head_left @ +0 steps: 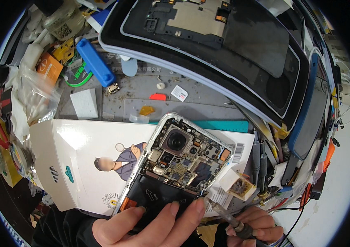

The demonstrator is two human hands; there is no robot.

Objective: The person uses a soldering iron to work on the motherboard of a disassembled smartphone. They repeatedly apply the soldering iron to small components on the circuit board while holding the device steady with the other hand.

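Observation:
An opened smartphone (214, 158) lies tilted over a white printed box (78, 140), its camera modules and circuit board bare at the upper end and a black battery (154, 193) below. My left hand (158, 226) grips the phone's lower part, fingertips resting on the battery. In my right hand (261, 224) is a soldering iron (226, 215), held near its collar. The iron's tip points at the phone's right edge, close to my left fingertips; whether it touches cannot be made out. Beside that edge sits a small clear box (241, 187) with brownish stuff inside.
A large black tray with a pale rim (150, 55) holds phone parts at the back. A blue tool (95, 61), a white card (179, 93) and scraps lie on the grey mat (113, 105). Bags and spools crowd the left; pens, cables and a blue phone case (306, 119) the right.

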